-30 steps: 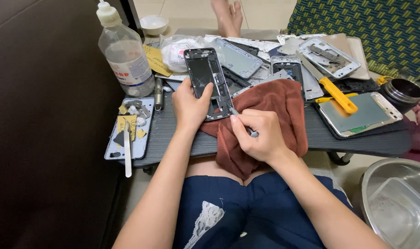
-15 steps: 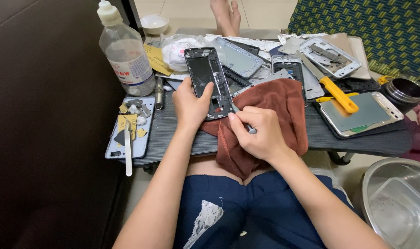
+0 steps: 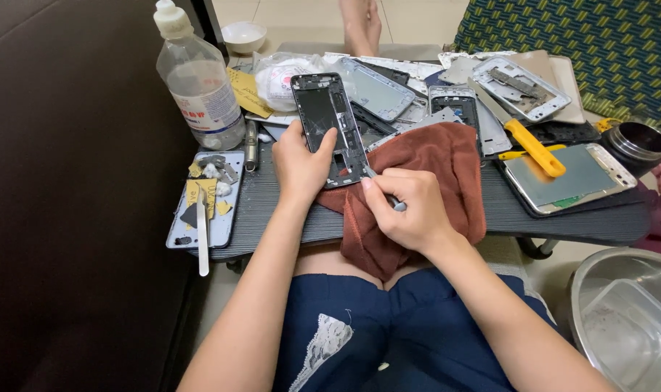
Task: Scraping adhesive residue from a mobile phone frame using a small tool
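My left hand [image 3: 299, 161] grips the lower left edge of a dark phone frame [image 3: 329, 125] and props it tilted on the small grey table [image 3: 287, 210]. My right hand [image 3: 407, 207] pinches a thin metal tool [image 3: 386, 191] whose tip touches the frame's bottom right corner. Both hands rest over a rust-red cloth [image 3: 432, 185] that hangs off the table's near edge onto my lap.
A clear plastic bottle [image 3: 198, 83] stands at the back left. A phone back with scraps and tweezers [image 3: 202, 207] lies at the left edge. Several phone frames [image 3: 523, 87], a yellow-handled scraper [image 3: 534, 147] and a screen [image 3: 566, 178] cover the right. A metal bowl [image 3: 625, 319] sits on the floor.
My right hand has shifted slightly along the frame's lower edge with the tool. The left hand and the frame have stayed where they were.
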